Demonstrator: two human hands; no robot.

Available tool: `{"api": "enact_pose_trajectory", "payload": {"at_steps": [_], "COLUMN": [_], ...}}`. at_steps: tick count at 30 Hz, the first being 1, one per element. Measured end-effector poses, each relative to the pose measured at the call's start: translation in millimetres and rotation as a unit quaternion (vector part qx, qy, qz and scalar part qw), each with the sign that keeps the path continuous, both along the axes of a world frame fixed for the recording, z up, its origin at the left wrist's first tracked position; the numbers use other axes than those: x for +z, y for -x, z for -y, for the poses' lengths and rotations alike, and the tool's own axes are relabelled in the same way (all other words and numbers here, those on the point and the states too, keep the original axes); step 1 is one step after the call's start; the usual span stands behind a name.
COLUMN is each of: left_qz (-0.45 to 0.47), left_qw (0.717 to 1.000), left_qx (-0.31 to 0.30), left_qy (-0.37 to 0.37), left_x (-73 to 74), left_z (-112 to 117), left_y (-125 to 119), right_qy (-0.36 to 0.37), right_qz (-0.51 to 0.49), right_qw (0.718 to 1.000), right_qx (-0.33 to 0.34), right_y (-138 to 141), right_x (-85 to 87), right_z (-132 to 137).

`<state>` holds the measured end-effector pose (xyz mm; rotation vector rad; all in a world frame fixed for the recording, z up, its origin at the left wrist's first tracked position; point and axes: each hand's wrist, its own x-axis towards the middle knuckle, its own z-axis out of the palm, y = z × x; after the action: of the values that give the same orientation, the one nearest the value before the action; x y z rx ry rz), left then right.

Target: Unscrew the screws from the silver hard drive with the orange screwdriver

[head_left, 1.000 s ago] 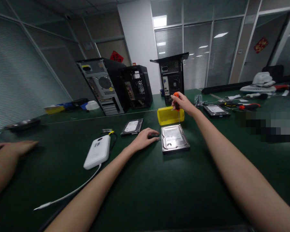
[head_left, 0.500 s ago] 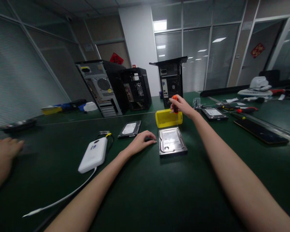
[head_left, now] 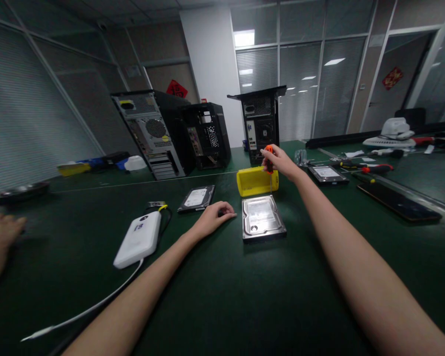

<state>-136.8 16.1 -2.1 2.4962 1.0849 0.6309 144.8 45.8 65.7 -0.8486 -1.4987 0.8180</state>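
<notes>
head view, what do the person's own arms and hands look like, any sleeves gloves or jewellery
Both arms are bare along all that shows: no sleeve edge comes into view on the left forearm or the right forearm. The left hand and the right hand wear no gloves, and no watch, band or ring can be made out. No markings show.

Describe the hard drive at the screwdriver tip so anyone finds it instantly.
On the dark green table, find the yellow plastic tray. In front of it lies the silver metal hard drive, bare shiny face up; the black hard drive to its left carries a white label.
</notes>
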Motion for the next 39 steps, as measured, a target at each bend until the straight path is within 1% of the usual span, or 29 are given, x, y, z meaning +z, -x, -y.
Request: {"api": "enact_pose_trajectory", "payload": {"at_steps": [4,9,14,18,23,26,28,31,34,36,39], "left_qz": [0.011,0.056,0.072,0.070,0.060,0.056,0.039,0.000,-0.011,-0.014,-0.020], "left_qw": [1.000,0.997,0.995,0.995,0.997,0.997,0.999,1.000,1.000,1.000,1.000], "left_qx": [0.002,0.037,0.011,0.021,0.021,0.032,0.033,-0.002,-0.006,-0.008,-0.024], "left_qy": [-0.001,-0.047,-0.061,-0.061,-0.050,-0.041,-0.017,0.026,0.024,0.014,0.003], "left_x": [2.1,8.5,12.4,13.7,13.0,12.7,12.8,12.5,11.3,10.7,11.7], "left_z": [4,17,29,32,30,23,15,1,-7,-8,-4], "left_y": [-4,-19,-33,-34,-31,-25,-15,5,18,19,13], "right_qy": [0.002,-0.005,-0.004,-0.009,-0.010,-0.006,-0.002,0.000,0.002,0.001,0.000], "right_qz": [0.000,-0.004,-0.005,0.000,-0.001,0.000,0.005,0.005,0.001,0.000,-0.001], "right_qw": [1.000,1.000,1.000,0.999,0.999,0.999,0.999,0.999,0.999,0.999,0.999], "right_qx": [0.010,0.031,0.027,0.031,0.035,0.037,0.036,0.038,0.042,0.044,0.046], "right_y": [0,1,2,3,3,3,3,3,3,3,3], "right_x": [-0.3,-2.2,-2.4,-2.1,-2.1,-1.5,-0.8,-0.3,-0.8,-1.3,-1.4], "right_z": [-1,-5,-4,-3,-3,-3,-2,-1,-2,-3,-3]}}
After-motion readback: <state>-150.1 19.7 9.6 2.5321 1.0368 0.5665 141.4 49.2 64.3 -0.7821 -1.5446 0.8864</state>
